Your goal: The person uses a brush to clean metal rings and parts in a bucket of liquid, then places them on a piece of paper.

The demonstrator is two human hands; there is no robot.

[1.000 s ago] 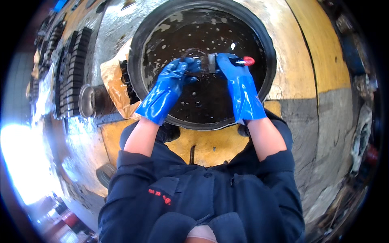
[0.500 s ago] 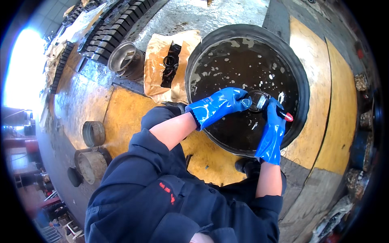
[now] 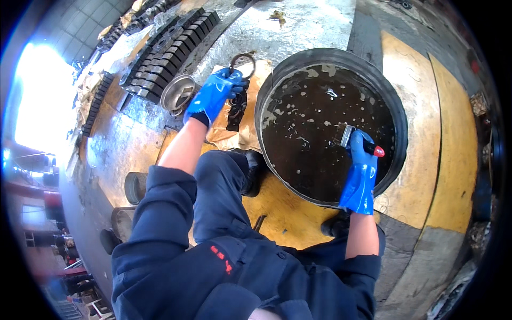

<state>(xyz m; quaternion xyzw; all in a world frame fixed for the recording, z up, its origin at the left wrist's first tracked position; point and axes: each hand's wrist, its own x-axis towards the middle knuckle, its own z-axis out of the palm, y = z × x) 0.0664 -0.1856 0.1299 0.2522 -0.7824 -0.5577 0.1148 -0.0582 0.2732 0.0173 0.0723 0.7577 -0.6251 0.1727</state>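
Note:
My left hand (image 3: pixel 217 92), in a blue rubber glove, grips a thin dark metal ring (image 3: pixel 255 65) and holds it up over brown paper (image 3: pixel 250 130). Several dark parts (image 3: pixel 234 118) lie on that paper, partly hidden below the glove. In my right hand (image 3: pixel 360 173), gloved the same way, is a flat brush (image 3: pixel 347 134) with a metal ferrule and a black, red-ended handle. Its bristles point left above a big round tub (image 3: pixel 262 144) of dark liquid, where pale flecks float.
A metal pot (image 3: pixel 177 95) stands left of the paper. Behind it run rows of dark metal blocks (image 3: pixel 165 58). Two cylindrical metal rings or cans, one a short cylinder (image 3: pixel 134 186), sit on the floor at left. Yellow boards (image 3: pixel 413 133) flank the tub on the right.
My left hand has moved left and away from the tub, carrying the ring from beside the brush to above the paper. My right hand stays over the tub with the brush.

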